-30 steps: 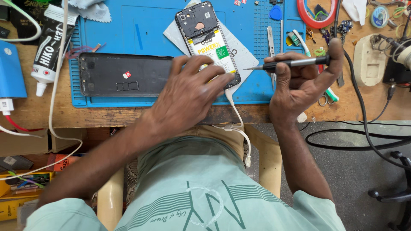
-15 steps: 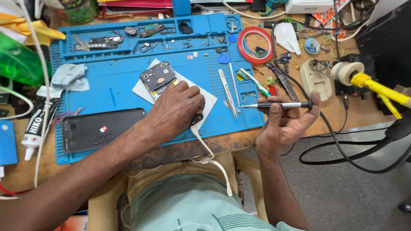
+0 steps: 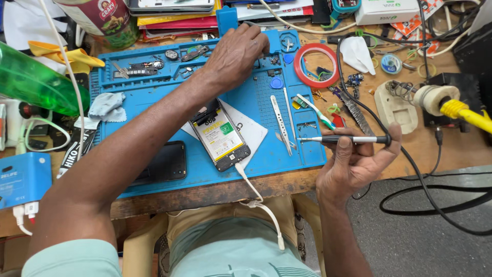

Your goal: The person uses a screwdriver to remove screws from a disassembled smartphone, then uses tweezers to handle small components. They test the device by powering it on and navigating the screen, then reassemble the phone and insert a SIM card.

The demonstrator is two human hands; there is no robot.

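Right hand point(image 3: 353, 164) pinches 1 slim screwdriver point(image 3: 343, 139) level off the bench's front edge; left hand point(image 3: 237, 54) curls fingers down into the blue mat's point(image 3: 261, 97) far-edge trays, contents hidden; opened phone point(image 3: 219, 134) mid-mat, cable attached; risk: forearm above could nudge it askew.

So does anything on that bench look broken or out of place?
The phone on the blue mat lies opened, back cover off, battery exposed, a white cable trailing off the bench edge. Otherwise just clutter; nothing spilled. The right hand holds a screwdriver.
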